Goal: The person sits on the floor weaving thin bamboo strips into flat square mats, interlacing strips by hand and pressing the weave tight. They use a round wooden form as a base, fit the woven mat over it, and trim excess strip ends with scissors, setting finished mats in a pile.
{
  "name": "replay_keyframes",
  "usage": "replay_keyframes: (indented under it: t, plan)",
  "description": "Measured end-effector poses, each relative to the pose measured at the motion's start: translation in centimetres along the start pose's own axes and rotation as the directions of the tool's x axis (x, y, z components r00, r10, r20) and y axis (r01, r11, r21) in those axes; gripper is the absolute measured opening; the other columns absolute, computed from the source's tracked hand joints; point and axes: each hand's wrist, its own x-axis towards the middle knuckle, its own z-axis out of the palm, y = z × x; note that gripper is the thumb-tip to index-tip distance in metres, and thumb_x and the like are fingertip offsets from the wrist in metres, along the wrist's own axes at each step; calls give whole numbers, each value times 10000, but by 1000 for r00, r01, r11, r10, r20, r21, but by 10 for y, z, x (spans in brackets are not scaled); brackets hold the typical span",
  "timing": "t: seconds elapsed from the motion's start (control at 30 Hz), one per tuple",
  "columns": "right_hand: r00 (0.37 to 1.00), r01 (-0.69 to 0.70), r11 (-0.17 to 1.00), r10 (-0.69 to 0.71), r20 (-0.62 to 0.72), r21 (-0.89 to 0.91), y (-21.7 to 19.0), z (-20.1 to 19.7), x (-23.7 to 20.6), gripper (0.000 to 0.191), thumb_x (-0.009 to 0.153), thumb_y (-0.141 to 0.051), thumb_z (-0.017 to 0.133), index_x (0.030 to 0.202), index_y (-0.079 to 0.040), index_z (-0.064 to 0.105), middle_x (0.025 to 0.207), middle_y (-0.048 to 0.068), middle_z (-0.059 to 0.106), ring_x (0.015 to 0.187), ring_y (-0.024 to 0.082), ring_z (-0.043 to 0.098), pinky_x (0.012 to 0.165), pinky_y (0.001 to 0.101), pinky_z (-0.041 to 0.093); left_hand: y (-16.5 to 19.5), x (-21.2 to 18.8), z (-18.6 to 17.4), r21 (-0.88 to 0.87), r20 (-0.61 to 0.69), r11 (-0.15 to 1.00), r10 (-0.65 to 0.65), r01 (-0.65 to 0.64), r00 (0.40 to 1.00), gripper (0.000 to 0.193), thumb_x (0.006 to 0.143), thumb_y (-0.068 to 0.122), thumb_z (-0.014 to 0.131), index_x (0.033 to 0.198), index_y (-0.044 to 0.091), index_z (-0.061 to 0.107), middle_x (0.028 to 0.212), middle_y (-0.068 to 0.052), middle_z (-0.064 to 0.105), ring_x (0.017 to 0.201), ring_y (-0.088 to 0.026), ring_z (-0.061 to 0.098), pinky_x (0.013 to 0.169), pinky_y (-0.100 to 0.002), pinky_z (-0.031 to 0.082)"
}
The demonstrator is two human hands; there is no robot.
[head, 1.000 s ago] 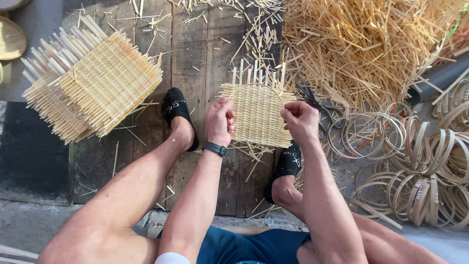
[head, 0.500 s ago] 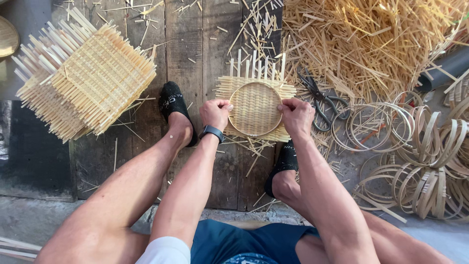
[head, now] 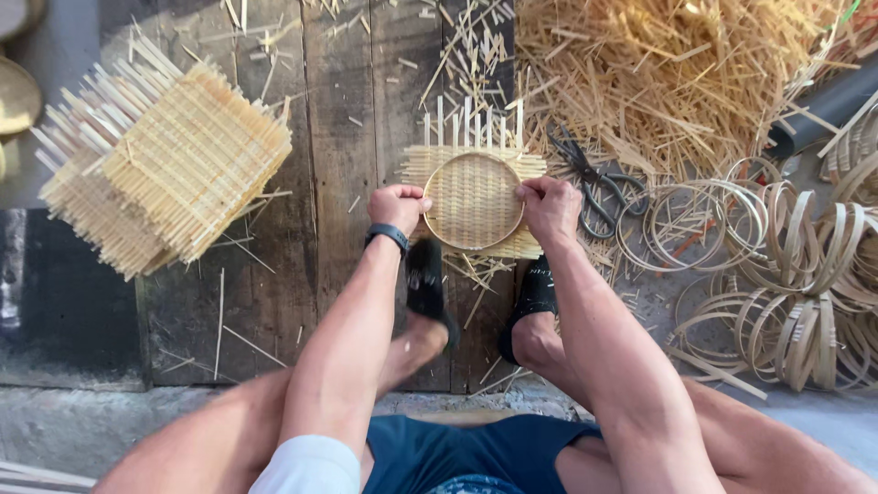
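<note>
No packages, labels, signs or screens are in view.

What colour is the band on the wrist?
Black. The band sits on the left wrist, seen best in the head view.

Between my left hand [head: 395,207] and the mat stack [head: 165,169] lies a strip of bare floorboards [head: 338,137], littered only with thin slivers; I can pass there freely. To the right of my right hand [head: 549,207] the scissors [head: 594,183] lie just beside it, and beyond them the hoops [head: 786,274] crowd the floor. Ahead, the straw pile [head: 677,73] blocks the far right. My feet [head: 425,293] close the space below the mat [head: 473,201].
</note>
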Motion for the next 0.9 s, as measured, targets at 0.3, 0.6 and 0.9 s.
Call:
replay_keyframes:
  t: [0.3,0.6,0.9]
  plan:
    - [999,5,995,-10,53,103,-5,-3,7,191,821,-153,850,972,-45,804,785,108,771,659,151,721,663,299,568,14,15,-10,142,109,989,-46,31,993,188,636,78,929,785,72,814,777,-75,787,689,-136,734,696,-291,592]
    - [972,-156,982,133,192,110,-4,-8,15,142,829,-135,844,941,-53,814,726,98,754,598,123,688,598,284,564,1,17,-3,168,53,981,84,-92,995,238,711,300,925,759,101,803,712,-45,763,629,-145,707,642,-320,551]
    - [920,377,877,-317,231,-298,-60,-23,1,561,804,-257,895,1280,-41,693,1303,179,654,1214,348,578,1036,455,475,34,28,-3,426,223,772,416,-472,882,188,782,286,868,846,117,819,906,-77,760,865,-239,689,808,-379,558]
